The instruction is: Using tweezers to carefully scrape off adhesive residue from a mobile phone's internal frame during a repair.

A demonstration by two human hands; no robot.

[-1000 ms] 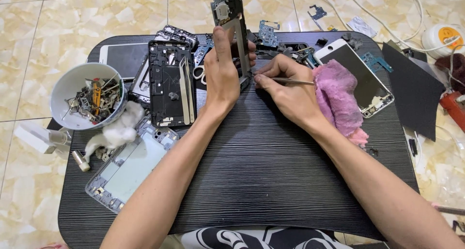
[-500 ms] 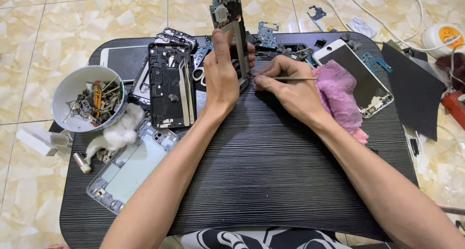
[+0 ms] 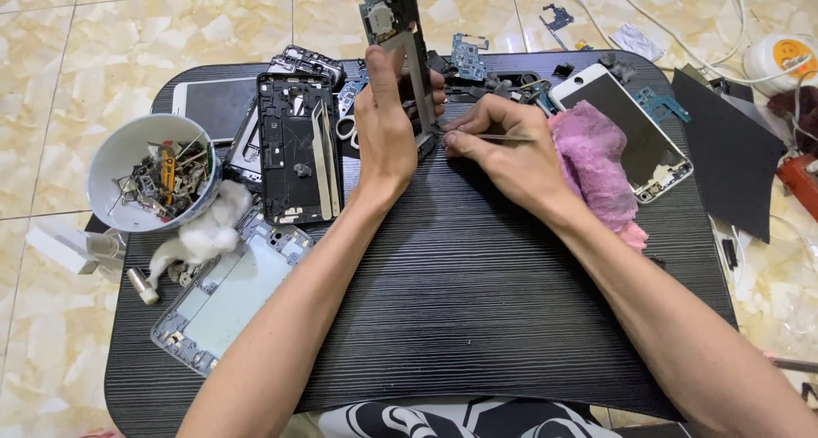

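Starting at the left edge of the black ribbed table (image 3: 477,319), a white bowl (image 3: 149,182) holds small metal parts and screws. Just beside it lies a wad of white cotton (image 3: 209,233), and below that a pale phone frame (image 3: 226,297) rests flat. Further right, a black phone chassis (image 3: 294,148) lies face up with two thin strips on it.

Left hand (image 3: 383,123): grip closed around a phone mid-frame (image 3: 405,54), held upright on its lower end at the table's middle rear, circuit parts showing at its top. Right hand (image 3: 498,148): grip pinched narrow on a thin metal tool (image 3: 503,136), the tip meeting the lower edge of the mid-frame; the heel of the hand rests on the table.

Right of that hand, a pink cloth (image 3: 596,161) lies bunched, partly over a white-bordered phone (image 3: 626,123). A dark sheet (image 3: 728,152) sits at the far right.
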